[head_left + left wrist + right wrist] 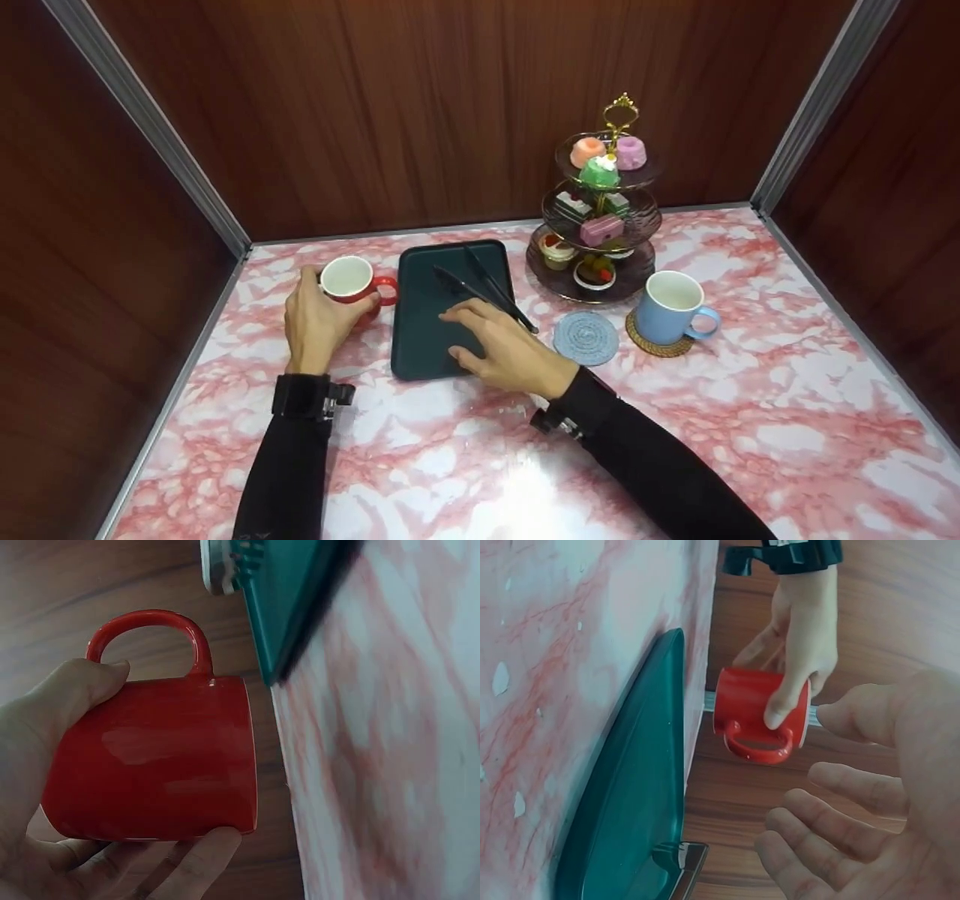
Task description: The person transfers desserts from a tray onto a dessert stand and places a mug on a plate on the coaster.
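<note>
My left hand (321, 315) grips a red mug (157, 757) with a white inside, thumb on the near side by its handle and fingers around the far side. The mug is upright, and the left wrist view shows a gap between its base and the tabletop. To its right lies a dark green rectangular tray (424, 337). My right hand (506, 345) hovers over the tray's right side, fingers loosely spread and holding nothing. Beneath those fingers, a dark two-armed utensil resembling tongs (491, 281) rests across the tray, one end past its right rim.
A three-tier cake stand (551, 279) with small cakes and tarts stands at the back right. In front of it lies a round blue coaster (586, 339). A light blue mug (664, 315) sits on a woven brown coaster (652, 347). Wood-patterned walls (390, 112) enclose the table.
</note>
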Available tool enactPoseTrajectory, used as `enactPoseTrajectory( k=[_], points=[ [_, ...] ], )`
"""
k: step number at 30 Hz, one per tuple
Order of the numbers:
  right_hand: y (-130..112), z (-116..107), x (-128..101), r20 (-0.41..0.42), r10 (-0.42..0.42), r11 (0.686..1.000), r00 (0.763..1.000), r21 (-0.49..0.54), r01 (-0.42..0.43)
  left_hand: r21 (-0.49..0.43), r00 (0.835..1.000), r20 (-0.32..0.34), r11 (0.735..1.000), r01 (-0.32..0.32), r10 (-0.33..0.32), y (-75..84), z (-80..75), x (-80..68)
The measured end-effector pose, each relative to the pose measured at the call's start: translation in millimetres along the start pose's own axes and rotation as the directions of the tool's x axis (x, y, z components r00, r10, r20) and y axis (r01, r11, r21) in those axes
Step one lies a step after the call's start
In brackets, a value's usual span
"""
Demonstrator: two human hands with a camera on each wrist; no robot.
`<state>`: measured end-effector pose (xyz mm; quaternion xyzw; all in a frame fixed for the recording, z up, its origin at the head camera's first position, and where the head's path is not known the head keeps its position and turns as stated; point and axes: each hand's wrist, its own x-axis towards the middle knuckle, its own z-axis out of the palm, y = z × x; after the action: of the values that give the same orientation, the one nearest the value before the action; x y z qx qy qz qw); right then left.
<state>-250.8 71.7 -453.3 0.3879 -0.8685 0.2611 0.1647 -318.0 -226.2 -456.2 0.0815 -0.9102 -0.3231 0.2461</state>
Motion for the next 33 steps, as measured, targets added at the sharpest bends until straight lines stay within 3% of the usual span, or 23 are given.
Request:
enactPoseTrajectory(
  k=[9, 18, 23, 33],
  points=[
    [2.0, 2.5, 4.8, -0.089, 0.001, 0.998, 0.996, 0.059, 0.005, -0.002, 0.996, 0.02, 0.996, -0.087, 0.087, 35.6, -4.5, -17.0],
    [3.7, 1.2, 7.1, -0.196, 0.042, 0.995, 0.98, 0.1, -0.023, -0.043, 0.973, -0.043, 0.973, -0.228, 0.226, 59.1, -2.5, -33.7],
    [4.6, -0.1, 6.6, -0.226, 0.089, 0.986, 0.97, 0.158, -0.054, -0.074, 0.965, -0.048, 0.963, -0.26, 0.257, 67.8, -0.3, -41.8],
    [8.1, -3.9, 4.5, -0.26, 0.1, 0.982, 0.96, 0.182, -0.053, -0.106, 0.953, -0.03, 0.947, -0.302, 0.3, 82.4, 3.0, -54.1]
  ],
)
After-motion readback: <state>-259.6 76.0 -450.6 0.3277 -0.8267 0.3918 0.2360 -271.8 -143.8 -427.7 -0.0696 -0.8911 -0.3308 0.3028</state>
